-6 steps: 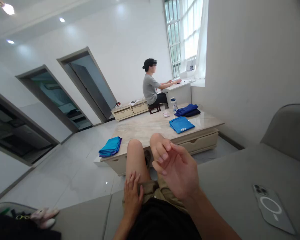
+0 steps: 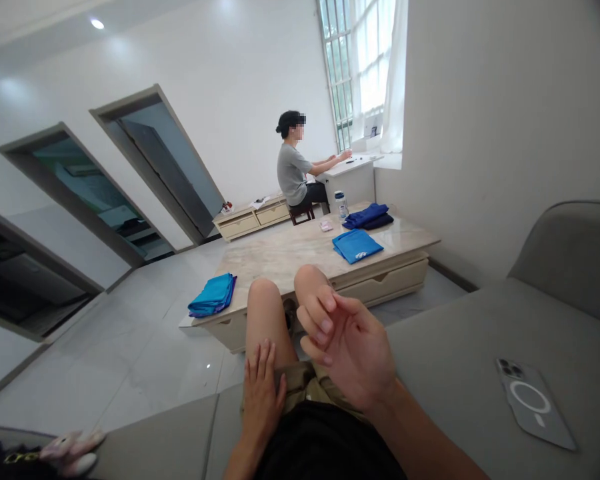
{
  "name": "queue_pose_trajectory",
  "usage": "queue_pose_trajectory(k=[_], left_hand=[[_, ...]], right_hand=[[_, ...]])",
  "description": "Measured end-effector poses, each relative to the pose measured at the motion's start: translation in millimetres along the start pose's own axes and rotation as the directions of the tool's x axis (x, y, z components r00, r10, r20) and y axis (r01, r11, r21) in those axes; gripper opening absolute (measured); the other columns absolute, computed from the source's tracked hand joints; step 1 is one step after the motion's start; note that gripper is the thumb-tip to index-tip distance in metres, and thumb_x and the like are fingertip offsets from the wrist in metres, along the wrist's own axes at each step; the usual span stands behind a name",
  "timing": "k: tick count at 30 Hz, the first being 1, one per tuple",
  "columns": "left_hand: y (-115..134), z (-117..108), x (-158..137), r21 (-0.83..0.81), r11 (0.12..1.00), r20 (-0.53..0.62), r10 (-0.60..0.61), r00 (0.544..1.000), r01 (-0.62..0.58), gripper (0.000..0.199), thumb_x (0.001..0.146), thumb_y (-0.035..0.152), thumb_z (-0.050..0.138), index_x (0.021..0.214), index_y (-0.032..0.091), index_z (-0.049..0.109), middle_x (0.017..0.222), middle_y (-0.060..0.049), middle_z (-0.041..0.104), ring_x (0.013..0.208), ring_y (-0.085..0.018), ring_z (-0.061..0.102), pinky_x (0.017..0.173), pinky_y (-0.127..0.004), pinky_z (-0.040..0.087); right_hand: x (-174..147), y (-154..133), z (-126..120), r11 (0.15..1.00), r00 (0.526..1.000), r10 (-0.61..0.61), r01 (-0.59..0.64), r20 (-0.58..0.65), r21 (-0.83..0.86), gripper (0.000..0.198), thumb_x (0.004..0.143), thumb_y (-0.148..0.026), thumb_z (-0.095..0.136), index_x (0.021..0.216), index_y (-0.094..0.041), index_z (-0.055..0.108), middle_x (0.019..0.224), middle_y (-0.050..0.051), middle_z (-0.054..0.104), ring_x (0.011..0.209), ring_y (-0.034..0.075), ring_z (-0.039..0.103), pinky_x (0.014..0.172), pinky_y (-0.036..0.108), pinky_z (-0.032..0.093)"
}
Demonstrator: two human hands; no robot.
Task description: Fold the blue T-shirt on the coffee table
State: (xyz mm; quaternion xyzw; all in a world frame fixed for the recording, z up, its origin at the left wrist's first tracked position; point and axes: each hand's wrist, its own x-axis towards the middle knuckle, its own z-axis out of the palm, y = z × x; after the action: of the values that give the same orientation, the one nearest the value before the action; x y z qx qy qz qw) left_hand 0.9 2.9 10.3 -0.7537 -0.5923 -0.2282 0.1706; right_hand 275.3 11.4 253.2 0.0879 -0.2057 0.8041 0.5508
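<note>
My left hand (image 2: 265, 383) lies flat on my left thigh with its fingers extended, holding nothing. Raised in front of my lap is my right hand (image 2: 353, 347), palm turned up and fingers loosely curled. Its thumb tip meets the index finger, and nothing shows between them or in the palm. Beyond my knees, folded blue cloths (image 2: 213, 295) lie at the near left corner of the low table (image 2: 275, 257). A bright blue folded cloth (image 2: 357, 245) with a white mark rests on the right part, in front of dark blue folded cloths (image 2: 367, 217).
A phone (image 2: 536, 403) lies on the grey sofa (image 2: 445, 373) to my right. On the table stand a bottle (image 2: 341, 205) and a small pink packet (image 2: 326, 227). Farther back, a person (image 2: 295, 167) sits at a white desk (image 2: 350, 177). A plush toy (image 2: 73, 450) is at lower left.
The view has turned slightly, so the room appears shifted left. Both hands keep their poses. The seated person's hand has lifted a little at the desk.
</note>
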Motion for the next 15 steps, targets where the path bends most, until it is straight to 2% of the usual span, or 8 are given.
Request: queue_pose_trajectory(k=[2, 4, 7, 9, 11, 13, 15], left_hand=[[-1, -6, 10, -0.03, 0.999, 0.042, 0.015, 0.999, -0.013, 0.076, 0.108, 0.023, 0.051, 0.179, 0.029, 0.026, 0.176, -0.011, 0.048, 0.169, -0.034, 0.035, 0.132, -0.067, 0.038], [-6, -11, 22, -0.083, 0.997, 0.066, -0.002, 0.998, 0.007, 0.079, 0.11, 0.027, 0.051, 0.181, 0.031, 0.018, 0.178, -0.012, 0.045, 0.168, -0.033, 0.036, 0.134, -0.065, 0.037], [-20, -12, 36, -0.17, 0.983, 0.076, -0.049, 0.996, 0.061, 0.079, 0.111, 0.032, 0.051, 0.182, 0.03, 0.016, 0.181, -0.012, 0.04, 0.169, -0.032, 0.036, 0.136, -0.06, 0.036], [-30, -8, 41, -0.207, 0.974, 0.079, -0.083, 0.993, 0.097, 0.08, 0.11, 0.034, 0.053, 0.182, 0.031, 0.016, 0.183, -0.011, 0.036, 0.171, -0.033, 0.029, 0.138, -0.059, 0.033], [-39, -1, 40, -0.232, 0.963, 0.101, -0.117, 0.988, 0.138, 0.085, 0.108, 0.035, 0.057, 0.182, 0.033, 0.016, 0.185, -0.009, 0.033, 0.173, -0.035, 0.024, 0.139, -0.06, 0.031], [-45, 8, 40, -0.256, 0.953, 0.11, -0.137, 0.984, 0.161, 0.092, 0.103, 0.034, 0.064, 0.182, 0.034, 0.016, 0.186, -0.008, 0.03, 0.172, -0.037, 0.024, 0.138, -0.062, 0.032], [-46, 17, 41, -0.266, 0.948, 0.069, -0.163, 0.984, 0.176, 0.099, 0.097, 0.032, 0.071, 0.181, 0.037, 0.019, 0.186, -0.006, 0.029, 0.171, -0.04, 0.027, 0.137, -0.067, 0.032]], right_hand=[[1, -1, -14, 0.997, 0.999, -0.008, 0.005, -0.034, -0.077, 0.023, 0.1, -0.034, 0.074, 0.083, -0.021, 0.065, 0.072, -0.004, 0.047, 0.061, 0.011, 0.035, 0.046, 0.018, 0.034], [6, -2, -35, 0.971, 0.992, -0.063, 0.036, -0.107, -0.237, 0.028, 0.101, -0.039, 0.076, 0.083, -0.022, 0.064, 0.071, -0.005, 0.047, 0.058, 0.01, 0.032, 0.045, 0.018, 0.031], [17, -5, -79, 0.859, 0.942, -0.158, -0.017, -0.296, -0.512, 0.04, 0.097, -0.051, 0.083, 0.081, -0.021, 0.062, 0.069, -0.005, 0.048, 0.057, 0.009, 0.032, 0.047, 0.019, 0.031], [26, -7, -112, 0.785, 0.87, -0.201, -0.133, -0.451, -0.605, 0.048, 0.09, -0.06, 0.087, 0.08, -0.021, 0.062, 0.068, -0.005, 0.048, 0.058, 0.009, 0.034, 0.048, 0.02, 0.033], [34, -11, -145, 0.737, 0.772, -0.232, -0.258, -0.591, -0.625, 0.055, 0.082, -0.068, 0.091, 0.08, -0.02, 0.063, 0.067, -0.005, 0.048, 0.058, 0.009, 0.037, 0.049, 0.021, 0.034], [39, -18, -177, 0.7, 0.671, -0.273, -0.353, -0.689, -0.621, 0.06, 0.075, -0.073, 0.093, 0.079, -0.02, 0.064, 0.067, -0.005, 0.049, 0.058, 0.01, 0.038, 0.05, 0.022, 0.034], [42, -30, -207, 0.653, 0.579, -0.337, -0.425, -0.743, -0.627, 0.063, 0.072, -0.075, 0.094, 0.074, -0.021, 0.061, 0.066, -0.004, 0.049, 0.058, 0.011, 0.039, 0.05, 0.024, 0.034]])
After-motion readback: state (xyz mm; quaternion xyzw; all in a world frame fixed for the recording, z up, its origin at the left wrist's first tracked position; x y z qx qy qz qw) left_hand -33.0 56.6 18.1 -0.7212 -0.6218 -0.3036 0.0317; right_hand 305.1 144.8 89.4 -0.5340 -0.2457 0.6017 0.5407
